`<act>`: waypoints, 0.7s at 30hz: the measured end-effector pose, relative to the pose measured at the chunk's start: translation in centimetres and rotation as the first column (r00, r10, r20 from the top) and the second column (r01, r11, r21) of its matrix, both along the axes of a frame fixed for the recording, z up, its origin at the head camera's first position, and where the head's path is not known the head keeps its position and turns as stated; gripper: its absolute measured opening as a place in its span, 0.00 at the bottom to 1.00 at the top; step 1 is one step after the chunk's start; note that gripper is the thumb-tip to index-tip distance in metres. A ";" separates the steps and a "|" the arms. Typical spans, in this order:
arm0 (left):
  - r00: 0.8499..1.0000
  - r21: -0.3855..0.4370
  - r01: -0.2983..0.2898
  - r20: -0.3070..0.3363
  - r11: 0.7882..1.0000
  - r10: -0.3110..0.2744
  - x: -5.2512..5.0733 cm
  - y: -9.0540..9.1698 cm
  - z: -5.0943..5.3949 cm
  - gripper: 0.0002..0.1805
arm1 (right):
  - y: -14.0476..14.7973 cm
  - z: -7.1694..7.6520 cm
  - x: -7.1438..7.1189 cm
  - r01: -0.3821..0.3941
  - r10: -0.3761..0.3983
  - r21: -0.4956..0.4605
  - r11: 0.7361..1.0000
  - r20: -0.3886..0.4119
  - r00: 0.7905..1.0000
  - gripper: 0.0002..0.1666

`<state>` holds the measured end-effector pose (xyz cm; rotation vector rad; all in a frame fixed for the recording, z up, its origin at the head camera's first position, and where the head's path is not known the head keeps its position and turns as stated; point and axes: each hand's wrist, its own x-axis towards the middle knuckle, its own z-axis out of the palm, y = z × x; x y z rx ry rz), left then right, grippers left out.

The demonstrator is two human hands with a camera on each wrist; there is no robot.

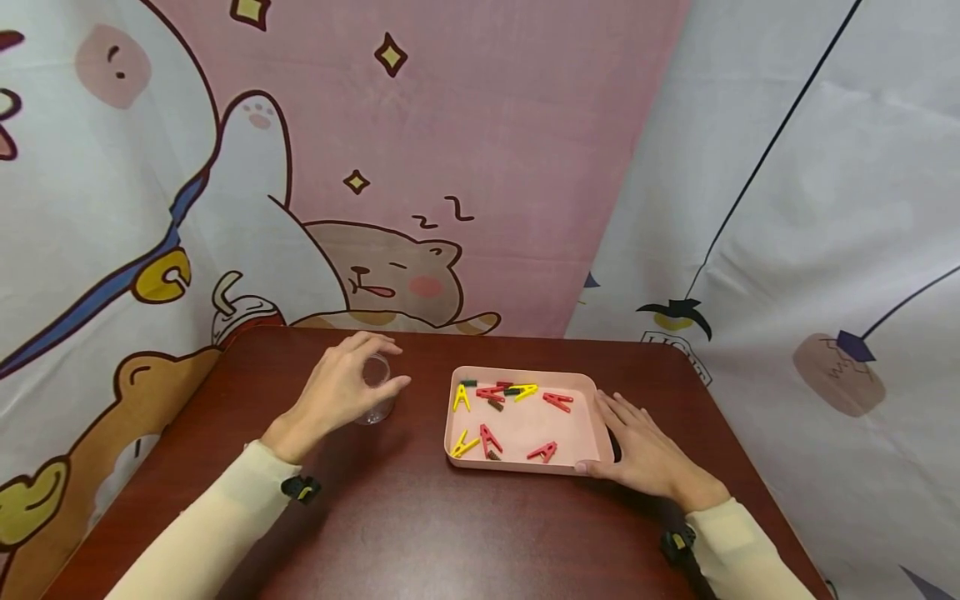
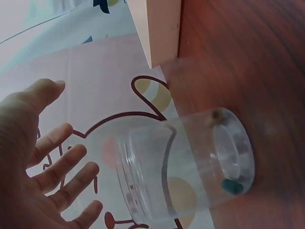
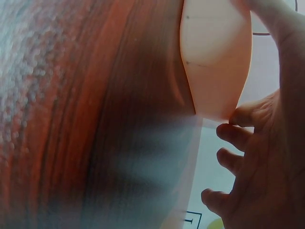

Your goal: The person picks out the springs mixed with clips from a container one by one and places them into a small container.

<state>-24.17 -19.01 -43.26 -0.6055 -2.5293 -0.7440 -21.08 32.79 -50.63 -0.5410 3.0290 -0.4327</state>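
Note:
A clear jar (image 1: 377, 408) stands on the table, with my left hand (image 1: 341, 387) just above and around its top in the head view. In the left wrist view the left hand (image 2: 52, 162) has its fingers spread, apart from the jar (image 2: 162, 167); a green piece (image 2: 232, 186) and a brown one (image 2: 217, 116) lie at the jar's bottom. My right hand (image 1: 648, 454) touches the right side of a pink tray (image 1: 517, 467), fingers extended. Red clips (image 1: 557, 402), yellow clips (image 1: 461, 397) and small green and brown pieces lie in the tray.
The dark brown table (image 1: 420, 533) extends in front of the tray and jar. A cartoon-printed cloth (image 1: 525, 167) hangs behind the table and down its right side. The tray stands to the right of the jar, with a gap between them.

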 end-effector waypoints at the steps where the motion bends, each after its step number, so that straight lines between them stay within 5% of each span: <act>1: 1.000 -0.005 0.006 0.000 1.000 -0.006 0.0 0.2 0.1 0.26 | 0.0 0.0 0.0 0.001 -0.001 -0.001 1.000 0.002 1.000 0.79; 21: 0.991 -0.128 0.129 0.041 0.983 -0.125 -0.1 4.0 0.3 0.25 | 0.0 -0.1 0.2 0.008 -0.008 -0.018 1.000 0.009 1.000 0.79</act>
